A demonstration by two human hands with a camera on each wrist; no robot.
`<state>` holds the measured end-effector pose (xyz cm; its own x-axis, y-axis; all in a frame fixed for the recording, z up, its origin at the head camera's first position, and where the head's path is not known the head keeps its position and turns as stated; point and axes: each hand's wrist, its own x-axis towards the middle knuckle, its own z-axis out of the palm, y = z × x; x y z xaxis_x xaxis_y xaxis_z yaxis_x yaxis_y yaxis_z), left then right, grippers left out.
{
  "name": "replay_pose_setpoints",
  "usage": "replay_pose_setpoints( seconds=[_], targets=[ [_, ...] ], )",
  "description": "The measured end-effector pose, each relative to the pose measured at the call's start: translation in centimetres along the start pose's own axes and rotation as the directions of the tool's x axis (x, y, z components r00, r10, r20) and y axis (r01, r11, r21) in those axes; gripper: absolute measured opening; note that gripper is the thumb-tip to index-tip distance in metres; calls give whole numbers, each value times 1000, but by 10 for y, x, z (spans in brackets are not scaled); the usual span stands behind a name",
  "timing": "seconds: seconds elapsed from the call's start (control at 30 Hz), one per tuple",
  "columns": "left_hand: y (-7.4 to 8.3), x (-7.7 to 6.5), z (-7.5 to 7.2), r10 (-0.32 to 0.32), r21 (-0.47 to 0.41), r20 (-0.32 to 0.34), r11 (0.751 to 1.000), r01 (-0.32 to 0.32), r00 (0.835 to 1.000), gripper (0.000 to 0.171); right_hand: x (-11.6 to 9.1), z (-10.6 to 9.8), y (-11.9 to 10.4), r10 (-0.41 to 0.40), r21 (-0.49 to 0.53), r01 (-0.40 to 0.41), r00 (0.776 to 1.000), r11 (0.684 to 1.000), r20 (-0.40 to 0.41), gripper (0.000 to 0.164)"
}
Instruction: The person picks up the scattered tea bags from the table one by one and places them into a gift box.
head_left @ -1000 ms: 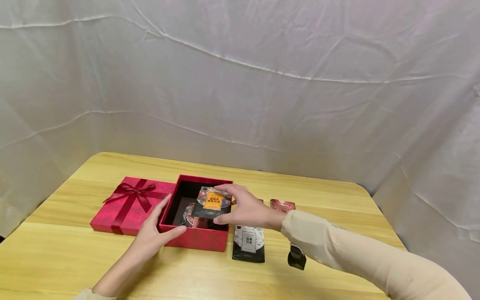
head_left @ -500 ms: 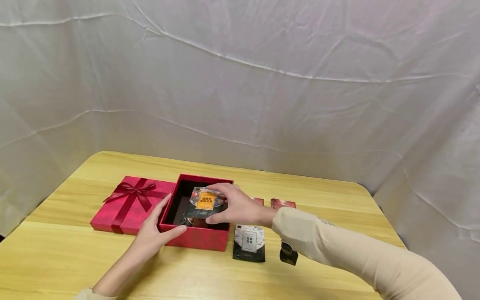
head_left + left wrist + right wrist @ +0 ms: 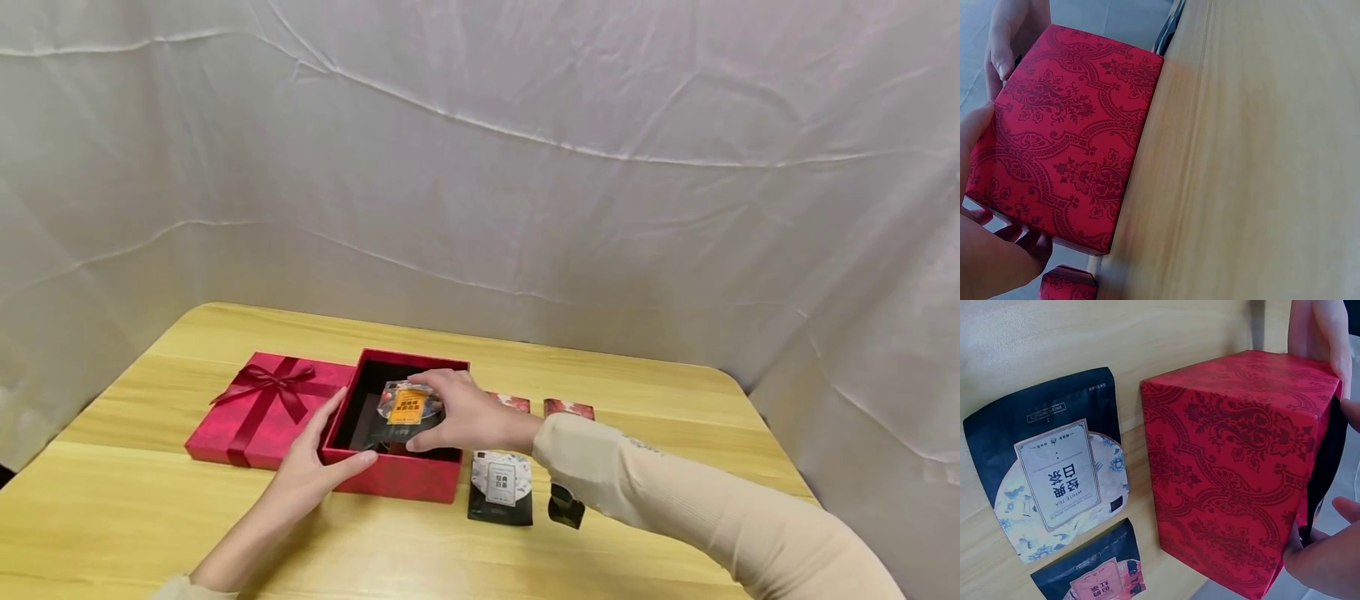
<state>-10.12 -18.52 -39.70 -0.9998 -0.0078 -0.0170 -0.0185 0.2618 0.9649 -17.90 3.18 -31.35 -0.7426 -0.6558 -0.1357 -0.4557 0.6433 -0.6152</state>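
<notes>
A red patterned gift box (image 3: 397, 479) stands uncovered on the table, its inside dark. My left hand (image 3: 311, 467) grips its near left corner, thumb on the front rim and fingers along the left side. My right hand (image 3: 468, 417) pinches a tea pouch (image 3: 405, 408) with an orange label and black bottom, tilted inside the box opening. Beneath that pouch, the box floor is mostly hidden. In the right wrist view, the right fingers (image 3: 1316, 562) reach over the rim, and a black pouch edge (image 3: 1330, 456) shows at the opening.
Left of the box lies its red lid (image 3: 225, 442) with a ribbon bow. A white tea pouch (image 3: 501, 500) lies right of the box. Two red-topped pouches, one at the right hand (image 3: 512, 402) and one farther right (image 3: 568, 408), are partly covered by the right arm.
My right hand has moved left and slightly down with the orange-labelled tea pouch, bringing it deeper into the box. The left hand has kept its place on the box.
</notes>
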Motion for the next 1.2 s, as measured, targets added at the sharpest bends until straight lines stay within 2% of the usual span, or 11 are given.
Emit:
replay_pose_setpoints(
  seconds=[0.33,0.67,0.93,1.2],
  targets=[
    [0,0,0,11,-1,0,1000,-11,1000,90,6,1,-2,0,-51,0,1000,999,10,80],
    [0,0,0,23,7,-13,1000,-23,1000,91,8,-2,4,-45,-86,46,999,995,7,70],
    [1,-1,1,19,18,-17,1000,-18,1000,92,2,-13,14,-87,-17,86,992,996,-95,58],
    [1,-2,1,23,28,-25,999,-22,999,92,-8,-23,33,-23,87,40,982,995,-187,55]
  ],
)
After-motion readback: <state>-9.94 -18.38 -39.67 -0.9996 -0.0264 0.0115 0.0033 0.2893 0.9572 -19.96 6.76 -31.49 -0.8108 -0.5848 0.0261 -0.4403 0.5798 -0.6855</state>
